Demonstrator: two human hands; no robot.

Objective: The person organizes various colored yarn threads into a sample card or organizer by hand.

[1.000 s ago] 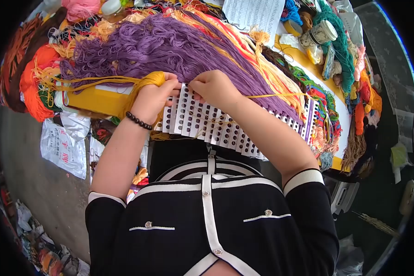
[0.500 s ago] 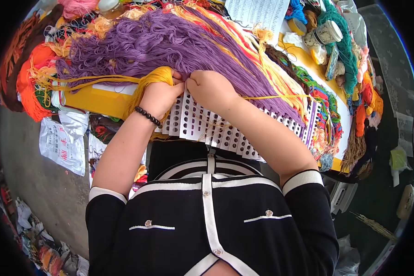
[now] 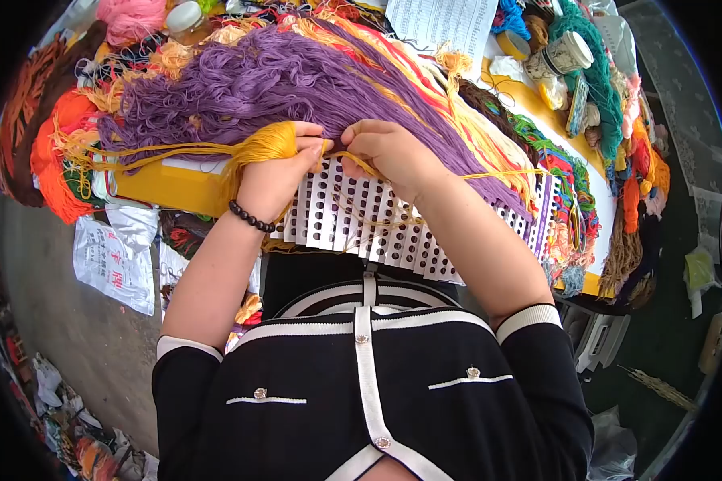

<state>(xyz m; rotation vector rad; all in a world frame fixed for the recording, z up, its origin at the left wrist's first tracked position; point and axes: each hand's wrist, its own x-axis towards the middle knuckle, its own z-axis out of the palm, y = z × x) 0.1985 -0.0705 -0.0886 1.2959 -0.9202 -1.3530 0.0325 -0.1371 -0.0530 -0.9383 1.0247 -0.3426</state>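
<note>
My left hand is closed round a skein of yellow thread, whose loose strands trail off to the left. Between thumb and fingers, my right hand pinches strands of the same yellow thread, and a short stretch of it spans the small gap between the hands. One yellow strand runs on to the right past my right forearm. Just beyond both hands lies a large spread of purple thread. Below them are overlapping white cards with rows of punched holes.
Orange thread hangs at the left edge, green thread at the upper right. A jar stands near the printed sheet. Yellow board shows under the heap. A white printed bag hangs at left.
My hands were close together at the yellow thread. They are now slightly apart, with the right hand shifted right and thread stretched between them. The left hand has turned and moved slightly down.
</note>
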